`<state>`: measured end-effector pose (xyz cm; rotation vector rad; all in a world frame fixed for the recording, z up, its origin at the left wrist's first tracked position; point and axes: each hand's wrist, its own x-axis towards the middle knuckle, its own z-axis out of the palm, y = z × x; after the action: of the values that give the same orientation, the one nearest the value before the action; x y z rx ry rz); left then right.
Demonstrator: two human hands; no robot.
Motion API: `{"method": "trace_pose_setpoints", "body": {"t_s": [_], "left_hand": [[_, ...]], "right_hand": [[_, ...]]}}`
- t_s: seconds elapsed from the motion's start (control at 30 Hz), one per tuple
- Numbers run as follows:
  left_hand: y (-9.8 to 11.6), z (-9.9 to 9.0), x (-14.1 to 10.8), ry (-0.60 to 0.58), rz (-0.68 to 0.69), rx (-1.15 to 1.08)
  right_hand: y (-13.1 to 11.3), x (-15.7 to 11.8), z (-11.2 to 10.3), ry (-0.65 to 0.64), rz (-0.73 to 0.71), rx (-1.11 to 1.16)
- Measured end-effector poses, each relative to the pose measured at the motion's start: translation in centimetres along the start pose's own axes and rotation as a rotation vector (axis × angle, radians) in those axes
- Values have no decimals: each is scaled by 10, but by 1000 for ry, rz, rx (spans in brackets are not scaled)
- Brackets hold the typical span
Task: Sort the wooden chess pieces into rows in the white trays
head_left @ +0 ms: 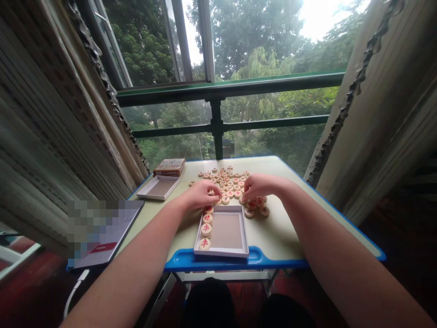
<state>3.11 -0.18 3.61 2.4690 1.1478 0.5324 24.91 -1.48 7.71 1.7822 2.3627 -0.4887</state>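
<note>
Round wooden Chinese chess pieces [230, 194] with red or black characters lie in a loose crowd on the table. Just beyond the upper left corner of an open shallow box [243, 232], my left hand [204, 193] has its fingers curled closed on a chess piece, partly hidden by them. My right hand [256, 186] reaches down at the right side of the crowd, its fingertips pinched on another piece. Along the box's left wall runs a column of red-marked pieces [205, 229]; the rest of its floor is bare.
Left of the pieces stands another shallow tray [160, 187], with a stacked brown box [170, 166] behind it. A tablet-like device [112, 234] with a white cable [75, 289] lies at the table's left edge. Blue trim [180, 259] borders the table; a railing and window stand beyond.
</note>
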Motion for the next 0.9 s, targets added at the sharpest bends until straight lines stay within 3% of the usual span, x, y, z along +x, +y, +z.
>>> {"method": "trace_pose_setpoints", "body": {"t_s": [0.2, 0.33, 0.9], "left_hand": [[0, 0, 1, -38, -25, -13], [2, 1, 2, -6, -34, 15], [-2, 7, 4, 48, 0, 65]], "right_hand": [[16, -7, -10, 43, 52, 15], [23, -11, -13, -45, 157, -77], [12, -7, -9, -15, 152, -79]]}}
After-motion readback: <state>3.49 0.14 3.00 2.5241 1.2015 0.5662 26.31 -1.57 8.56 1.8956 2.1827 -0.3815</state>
